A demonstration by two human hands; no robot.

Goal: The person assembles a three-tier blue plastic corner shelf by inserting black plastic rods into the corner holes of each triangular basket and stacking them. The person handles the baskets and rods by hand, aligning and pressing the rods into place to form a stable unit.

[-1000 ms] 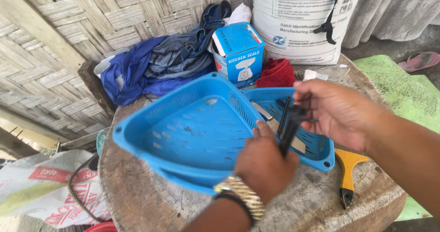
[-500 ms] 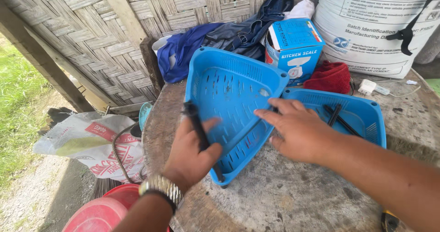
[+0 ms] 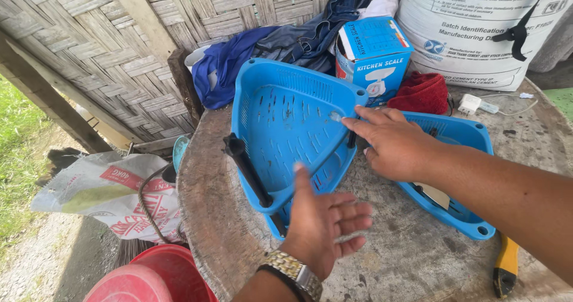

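Note:
Two blue triangular plastic trays (image 3: 286,117) lie stacked and tilted on a round concrete table (image 3: 412,260). A black post (image 3: 246,169) sits along the upper tray's near left corner. My left hand (image 3: 327,225), with a wristwatch, hovers open just below that corner, palm turned up, holding nothing. My right hand (image 3: 388,142) rests flat with spread fingers on the upper tray's right rim, beside a second short black post (image 3: 352,138). A third blue tray (image 3: 471,224) lies flat under my right forearm, with dark parts inside it partly hidden.
A blue box (image 3: 373,51), red cloth (image 3: 422,91), blue clothes (image 3: 239,57) and a white sack (image 3: 477,33) line the table's back. A yellow-handled tool (image 3: 506,267) lies at the right front. A red basin (image 3: 149,278) and a printed bag (image 3: 107,188) sit on the ground at left.
My left hand let go of the black post, which now sits at the tray's corner, and drew back open. My right hand slid up onto the upper tray's rim.

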